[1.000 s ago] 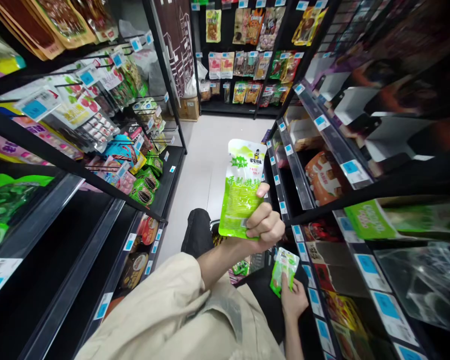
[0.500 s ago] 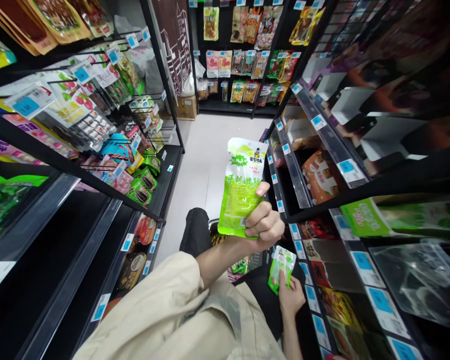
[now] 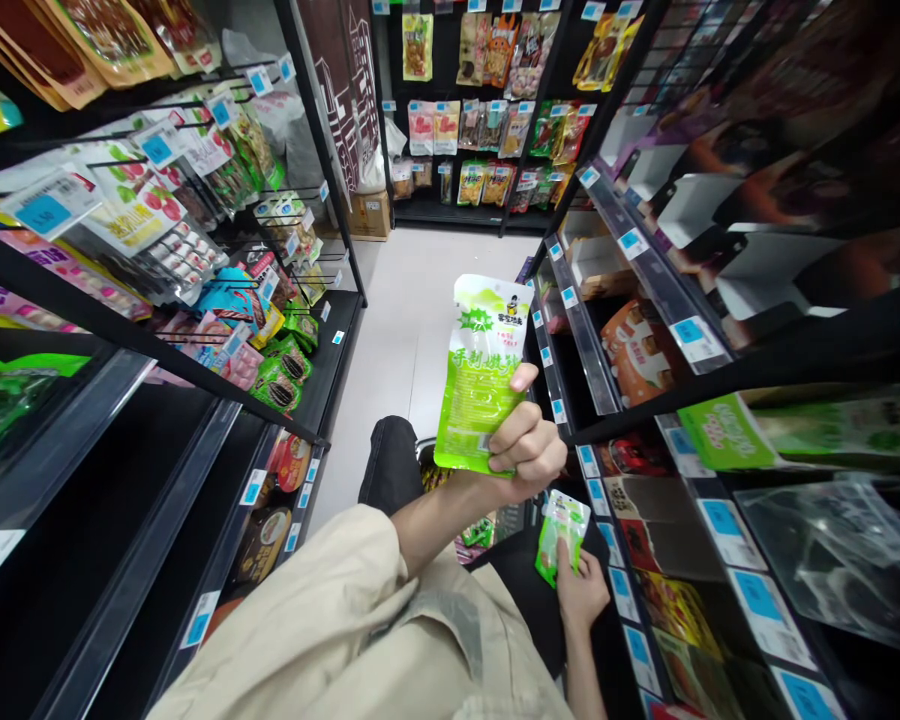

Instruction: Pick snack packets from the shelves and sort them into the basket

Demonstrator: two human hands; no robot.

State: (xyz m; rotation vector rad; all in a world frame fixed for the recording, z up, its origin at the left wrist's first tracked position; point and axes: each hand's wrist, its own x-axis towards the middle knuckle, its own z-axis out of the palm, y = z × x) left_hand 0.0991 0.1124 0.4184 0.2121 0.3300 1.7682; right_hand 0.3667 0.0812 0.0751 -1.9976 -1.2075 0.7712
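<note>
My left hand, reaching across from the beige sleeve, is closed on the lower right edge of a green and white snack packet. The packet is upright, its printed side towards me. Lower down, my right hand grips a smaller-looking packet with similar green and white colours, the thumb lying across its front. This second packet is over my dark-trousered right leg. Partly hidden beneath my left forearm, a dark basket between my legs holds several colourful packets.
Shelving with price tags stands close on both sides, holding a green box on the right and hanging snack bags on the left. Pale floor runs to a back rack. A cardboard box sits by the rack.
Both hands keep their packets in nearly the same place. The view has shifted very slightly.
</note>
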